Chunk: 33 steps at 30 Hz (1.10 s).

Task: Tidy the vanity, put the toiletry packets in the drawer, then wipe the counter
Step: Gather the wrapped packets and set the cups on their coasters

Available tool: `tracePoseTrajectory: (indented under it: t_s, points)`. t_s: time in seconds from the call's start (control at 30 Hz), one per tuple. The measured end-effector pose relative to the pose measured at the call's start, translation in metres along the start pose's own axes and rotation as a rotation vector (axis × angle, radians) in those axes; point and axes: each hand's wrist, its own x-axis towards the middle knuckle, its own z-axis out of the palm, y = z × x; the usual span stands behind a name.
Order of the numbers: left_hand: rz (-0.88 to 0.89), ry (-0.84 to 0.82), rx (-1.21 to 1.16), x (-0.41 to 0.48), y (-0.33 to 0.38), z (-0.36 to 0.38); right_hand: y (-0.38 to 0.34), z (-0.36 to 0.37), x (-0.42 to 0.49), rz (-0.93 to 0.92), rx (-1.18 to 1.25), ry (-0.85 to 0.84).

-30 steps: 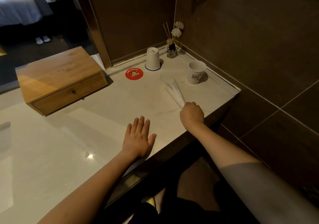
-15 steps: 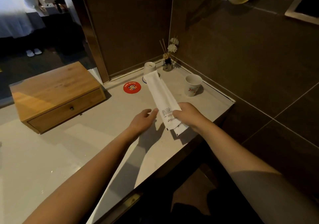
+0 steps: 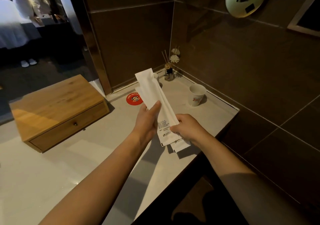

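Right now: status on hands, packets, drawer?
Left hand and right hand both hold the packets above the counter. Drawer shut. Nothing blocking it.

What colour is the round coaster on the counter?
Red-orange, with a cartoon monkey face; the coaster shows in the head view.

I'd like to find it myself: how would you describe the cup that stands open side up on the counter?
Start at the pale counter and follow it to the far right corner of the dark tiled walls, where a reed diffuser stands. The white paper cup sits just right of it, near the wall. Unlike the wooden drawer box or the round red sticker, it has red lettering.
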Motion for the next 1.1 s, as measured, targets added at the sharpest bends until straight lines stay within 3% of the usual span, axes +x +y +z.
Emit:
tracePoseTrajectory:
  t_s: [0.3,0.47,0.63,0.9,1.1]
  points:
    - [-0.034,0.131,0.048,0.021,0.001,-0.012,0.010,-0.010,0.012,0.013,0.006,-0.160]
    - [-0.068,0.180,0.028,0.034,0.005,-0.014,0.039,-0.042,0.053,0.169,0.093,0.050]
    - [-0.068,0.209,0.006,0.045,0.005,-0.015,0.072,-0.071,0.109,0.176,0.014,0.328]
    - [-0.098,0.250,0.006,0.069,-0.001,-0.011,0.121,-0.084,0.194,0.132,0.051,0.432]
    - [-0.114,0.288,0.002,0.081,-0.006,-0.006,0.110,-0.083,0.199,0.038,0.058,0.480]
